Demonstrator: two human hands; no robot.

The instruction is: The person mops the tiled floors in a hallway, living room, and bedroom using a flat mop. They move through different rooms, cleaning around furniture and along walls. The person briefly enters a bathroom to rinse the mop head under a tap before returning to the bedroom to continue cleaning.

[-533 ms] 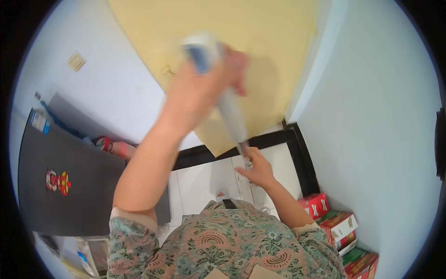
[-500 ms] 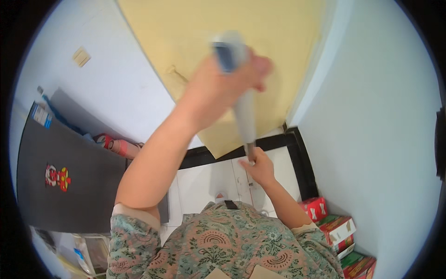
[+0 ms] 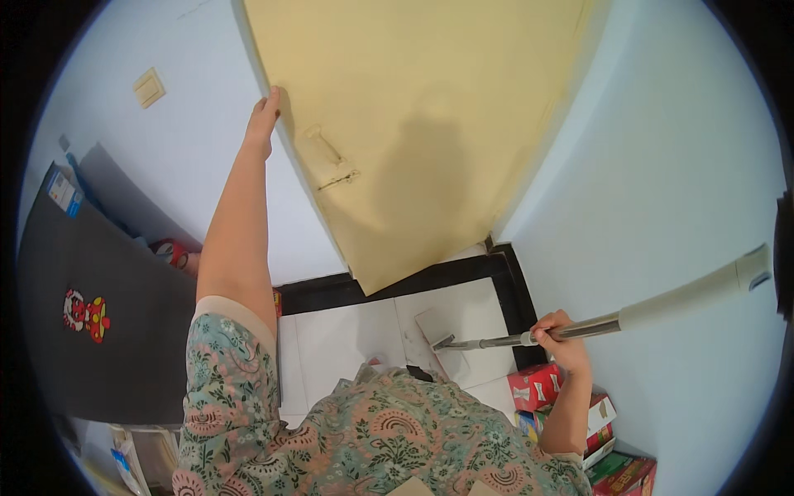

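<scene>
The right hand is closing its fingers fully around the thin silver metal shaft of a flat mop with a pale grey plastic grip. The hand is holding it low on the metal part, while the thick grey grip is sticking out to the right, past the hand and close to the pale blue wall. The mop's flat grey pad is lying on the white tiled floor, just in front of the black border strip under the door.

To do this step well, I think the person is needing to keep the pad flat on the tiles and the shaft away from the wall, because only one hand is guiding the long handle and it can swing easily. A firm grip nearer the balance point would be giving more control.

Just beside the right forearm, some red and coloured cardboard boxes are standing in a stack on the floor against the wall. They are looking closed, so I cannot tell what is inside them.

Farther up, the left hand is resting with its fingers stretched long and nearly flat on the edge of the large pale yellow wooden door, holding nothing. The door's yellowish lever handle is near the edge. On the left, a dark grey panel with a small red figure is leaning at the wall, and a cream wall switch is sitting above it.
</scene>
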